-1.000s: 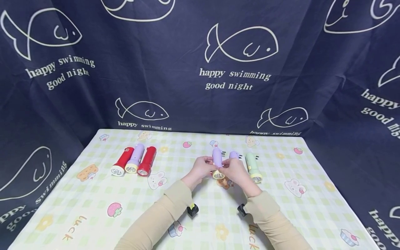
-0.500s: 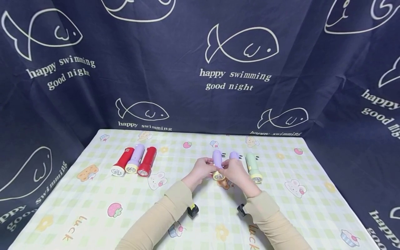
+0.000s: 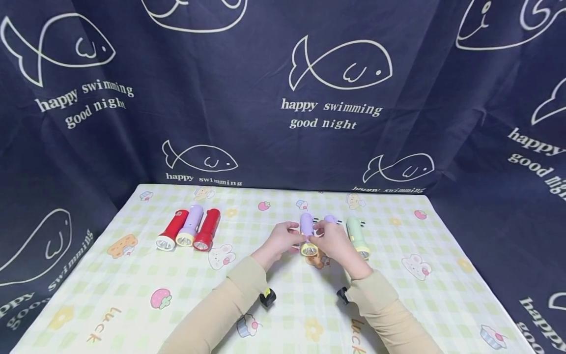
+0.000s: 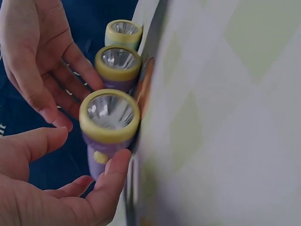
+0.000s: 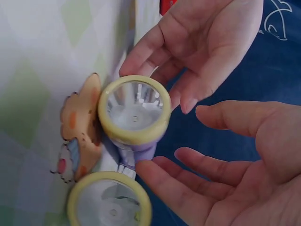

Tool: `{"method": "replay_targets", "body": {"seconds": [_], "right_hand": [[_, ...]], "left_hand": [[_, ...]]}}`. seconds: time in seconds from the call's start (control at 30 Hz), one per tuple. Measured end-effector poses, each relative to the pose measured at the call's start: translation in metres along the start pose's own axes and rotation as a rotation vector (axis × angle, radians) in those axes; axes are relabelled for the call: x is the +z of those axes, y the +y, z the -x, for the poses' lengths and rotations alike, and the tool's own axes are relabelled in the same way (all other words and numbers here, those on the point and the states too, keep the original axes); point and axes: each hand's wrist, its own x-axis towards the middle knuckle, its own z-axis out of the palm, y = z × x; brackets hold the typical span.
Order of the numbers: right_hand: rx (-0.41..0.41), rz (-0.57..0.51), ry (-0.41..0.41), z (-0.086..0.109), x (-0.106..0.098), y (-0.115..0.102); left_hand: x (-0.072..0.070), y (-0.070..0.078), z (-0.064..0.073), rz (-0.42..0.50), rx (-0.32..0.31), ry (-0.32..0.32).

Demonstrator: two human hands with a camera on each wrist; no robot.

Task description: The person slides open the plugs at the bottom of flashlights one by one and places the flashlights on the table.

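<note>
A purple flashlight (image 3: 306, 223) with a yellow head lies on the tablecloth between both hands, its lens facing the person. My left hand (image 3: 283, 241) is at its left side, thumb and fingers spread; in the left wrist view its index fingertip (image 4: 121, 157) is right at the purple body. On the other side, my right hand (image 3: 331, 241) has its fingers loosely extended, the fingertips close by the body in the right wrist view. A second purple flashlight (image 3: 330, 218) lies just right of it, mostly hidden by the right hand. Beyond that is a green flashlight (image 3: 355, 231).
At the left lie a red flashlight (image 3: 174, 226) with a white head, a purple flashlight (image 3: 192, 221) and another red flashlight (image 3: 210, 226), side by side. A checked cloth (image 3: 132, 285) covers the table. A dark blue curtain (image 3: 256, 108) hangs behind it.
The purple flashlight has come down slightly toward the person and onto the cloth. Both hands have loosened from it, their fingers spreading away from its sides.
</note>
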Motion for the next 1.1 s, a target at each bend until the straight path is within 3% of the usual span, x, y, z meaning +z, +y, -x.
{"method": "replay_targets", "body": {"seconds": [0.23,0.47,0.7,0.9,1.1], "right_hand": [[-0.028,0.010,-0.004,0.000,-0.006,-0.011],[-0.070,0.002,-0.005,-0.003,-0.006,-0.028],[-0.140,0.040,0.028,-0.008,-0.001,-0.048],[-0.235,0.017,0.054,-0.012,0.009,-0.061],[-0.322,-0.010,0.050,-0.014,0.027,-0.070]], "left_hand": [[-0.016,0.014,0.010,-0.159,0.019,0.001],[-0.034,0.024,0.022,-0.362,0.099,0.024],[-0.054,0.034,0.035,-0.567,0.197,0.113],[-0.074,0.036,0.042,-0.659,0.280,0.194],[-0.093,0.038,0.053,-0.748,0.304,0.263]]}}
